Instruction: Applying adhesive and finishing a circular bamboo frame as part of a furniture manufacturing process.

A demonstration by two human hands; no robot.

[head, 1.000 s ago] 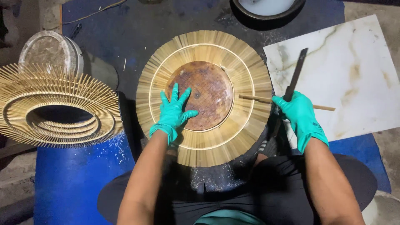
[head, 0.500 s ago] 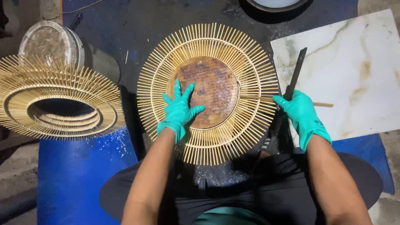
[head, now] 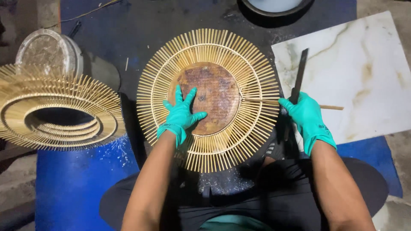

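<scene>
At frame centre, on dark floor mat: bamboo sunburst frame, left hand spread flat on it; right hand gripping bamboo stick; marble tile at right.

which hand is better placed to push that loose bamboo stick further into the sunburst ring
Right. The right hand already grips the bamboo stick at the sunburst ring edge; the left hand lies flat on the round wooden disc.
</scene>
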